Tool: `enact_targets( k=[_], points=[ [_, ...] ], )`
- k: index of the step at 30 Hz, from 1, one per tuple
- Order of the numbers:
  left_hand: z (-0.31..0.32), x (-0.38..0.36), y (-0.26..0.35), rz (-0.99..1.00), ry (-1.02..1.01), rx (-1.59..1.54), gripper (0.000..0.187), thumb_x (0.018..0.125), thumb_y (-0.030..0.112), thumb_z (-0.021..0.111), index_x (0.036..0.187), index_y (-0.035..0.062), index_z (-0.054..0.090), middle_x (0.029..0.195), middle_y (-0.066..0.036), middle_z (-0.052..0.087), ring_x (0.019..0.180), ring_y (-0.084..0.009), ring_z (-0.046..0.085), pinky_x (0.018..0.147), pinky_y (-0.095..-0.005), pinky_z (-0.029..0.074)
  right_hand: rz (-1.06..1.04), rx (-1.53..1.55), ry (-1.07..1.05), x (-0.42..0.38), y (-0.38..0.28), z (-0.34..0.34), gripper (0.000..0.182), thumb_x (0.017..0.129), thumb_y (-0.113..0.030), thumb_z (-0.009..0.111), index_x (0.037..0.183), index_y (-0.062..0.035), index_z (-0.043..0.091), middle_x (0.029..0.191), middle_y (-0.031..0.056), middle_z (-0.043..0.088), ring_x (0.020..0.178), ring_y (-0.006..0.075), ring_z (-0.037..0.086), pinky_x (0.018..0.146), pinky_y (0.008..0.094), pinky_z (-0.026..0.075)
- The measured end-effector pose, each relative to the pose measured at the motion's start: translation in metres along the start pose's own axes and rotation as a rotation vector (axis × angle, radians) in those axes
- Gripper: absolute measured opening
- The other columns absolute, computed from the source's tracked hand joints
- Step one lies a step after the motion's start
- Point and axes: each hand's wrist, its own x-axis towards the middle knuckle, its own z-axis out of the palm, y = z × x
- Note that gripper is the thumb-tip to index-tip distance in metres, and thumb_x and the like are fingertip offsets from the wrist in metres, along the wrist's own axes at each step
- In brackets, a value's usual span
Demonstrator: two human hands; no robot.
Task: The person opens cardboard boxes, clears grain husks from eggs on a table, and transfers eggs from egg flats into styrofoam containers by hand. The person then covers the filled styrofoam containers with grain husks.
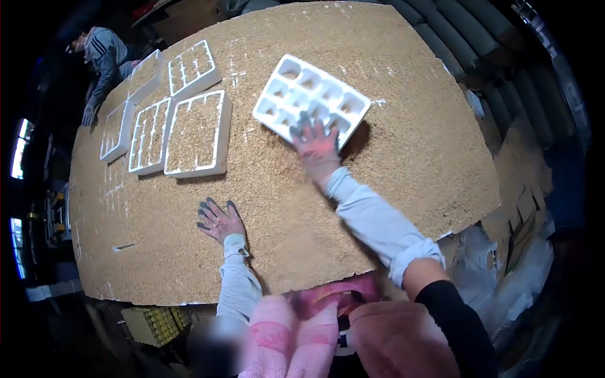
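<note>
My right hand (316, 151), in a grey-tipped glove, grips the near edge of a white compartment tray (258, 113), fingers over its near compartments. The tray looks raised and tilted, with shadow beneath its right side. Small amounts of tan grains lie in several of its compartments. My left hand (222, 222), gloved likewise, rests on the layer of tan grains (283, 220) with its fingers spread and nothing in them. Beyond it stands a white tray filled with grains (222, 135).
More filled white trays (150, 135) stand together at the left. A co-worker (107, 53) leans over the table's far left edge. Dark rolled or stacked bundles (472, 31) line the right side. Plastic wrap and cardboard (485, 258) lie below the table's right edge.
</note>
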Motion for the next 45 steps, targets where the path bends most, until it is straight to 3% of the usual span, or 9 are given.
enact_targets(
  k=[5, 7, 13, 21, 27, 30, 35, 39, 45],
  points=[
    [0.000, 0.003, 0.006, 0.000, 0.042, 0.030, 0.069, 0.090, 0.048, 0.047, 0.145, 0.0124, 0.027, 0.152, -0.015, 0.023, 0.139, -0.0355, 0.023, 0.111, -0.0585, 0.009, 0.397, -0.350, -0.207, 0.009, 0.238, 0.073, 0.043, 0.090, -0.022, 0.042, 0.132, -0.0242, 0.049, 0.139, 0.0124, 0.042, 0.120, 0.0323, 0.044, 0.086, 0.0589, 0.036],
    [0.001, 0.000, 0.003, 0.026, 0.105, 0.025, 0.070, 0.089, 0.049, 0.046, 0.145, 0.0115, 0.028, 0.152, -0.015, 0.023, 0.140, -0.0349, 0.019, 0.112, -0.0570, 0.007, 0.431, -0.419, -0.219, 0.020, 0.213, 0.014, 0.049, 0.084, -0.024, 0.050, 0.133, -0.0271, 0.047, 0.140, 0.0151, 0.038, 0.111, 0.0341, 0.045, 0.077, 0.0553, 0.039],
    [-0.016, 0.001, 0.004, 0.005, -0.057, -0.018, 0.072, 0.088, 0.050, 0.046, 0.146, 0.0119, 0.027, 0.153, -0.013, 0.021, 0.140, -0.0348, 0.018, 0.113, -0.0556, 0.006, -0.414, 0.189, -0.027, -0.007, 0.061, -0.001, 0.055, 0.074, -0.023, 0.066, 0.126, -0.0289, 0.053, 0.139, 0.0108, 0.039, 0.117, 0.0283, 0.042, 0.085, 0.0500, 0.037],
    [0.040, -0.033, -0.009, 0.356, 0.013, -0.047, 0.071, 0.090, 0.044, 0.047, 0.147, 0.0098, 0.022, 0.153, -0.017, 0.018, 0.138, -0.0430, 0.018, 0.110, -0.0585, 0.008, 0.114, -0.179, -0.226, -0.045, 0.333, 0.046, 0.062, 0.075, -0.039, 0.068, 0.132, -0.0367, 0.044, 0.144, 0.0065, 0.034, 0.118, 0.0281, 0.042, 0.082, 0.0447, 0.037],
    [-0.011, -0.189, 0.164, 0.576, -0.107, -0.308, 0.085, 0.083, 0.048, 0.056, 0.149, 0.0120, 0.017, 0.155, -0.017, 0.011, 0.140, -0.0415, 0.011, 0.110, -0.0576, 0.006, 0.398, -0.268, -0.235, -0.177, 0.519, 0.013, 0.061, 0.078, -0.036, 0.066, 0.134, -0.0354, 0.043, 0.142, 0.0075, 0.034, 0.120, 0.0325, 0.040, 0.087, 0.0509, 0.038],
    [-0.053, -0.269, 0.243, 0.716, -0.170, -0.428, 0.118, 0.063, 0.068, 0.067, 0.149, 0.0058, 0.014, 0.154, -0.019, 0.010, 0.141, -0.0423, 0.008, 0.111, -0.0572, 0.000, 0.554, -0.206, -0.198, -0.252, 0.571, -0.015, 0.065, 0.078, -0.035, 0.066, 0.137, -0.0317, 0.041, 0.140, 0.0138, 0.035, 0.119, 0.0363, 0.039, 0.090, 0.0529, 0.037],
    [-0.077, -0.339, 0.327, 0.881, -0.168, -0.385, 0.130, 0.053, 0.071, 0.071, 0.147, 0.0032, 0.013, 0.153, -0.024, 0.009, 0.141, -0.0441, 0.003, 0.110, -0.0591, -0.001, 0.309, -0.036, -0.211, -0.239, 0.528, -0.009, 0.059, 0.078, -0.034, 0.065, 0.134, -0.0282, 0.046, 0.142, 0.0140, 0.036, 0.124, 0.0344, 0.039, 0.097, 0.0541, 0.032],
    [-0.093, -0.344, 0.338, 0.564, -0.258, -0.379, 0.135, 0.048, 0.069, 0.076, 0.148, 0.0056, 0.011, 0.152, -0.026, 0.007, 0.140, -0.0458, 0.003, 0.110, -0.0598, 0.001, 0.160, 0.273, 0.183, -0.209, 0.494, -0.014, 0.055, 0.079, -0.034, 0.067, 0.127, -0.0143, 0.050, 0.127, 0.0175, 0.050, 0.123, 0.0364, 0.041, 0.102, 0.0501, 0.030],
    [-0.100, -0.343, 0.377, 0.520, -0.534, -0.420, 0.138, 0.047, 0.063, 0.080, 0.150, 0.0131, 0.003, 0.151, -0.029, 0.005, 0.139, -0.0426, 0.017, 0.110, -0.0508, 0.023, 0.431, 0.309, -0.170, -0.269, 0.404, 0.020, 0.085, 0.071, -0.054, 0.068, 0.141, -0.0169, 0.037, 0.141, 0.0256, 0.033, 0.130, 0.0447, 0.027, 0.108, 0.0565, 0.016]
  ],
)
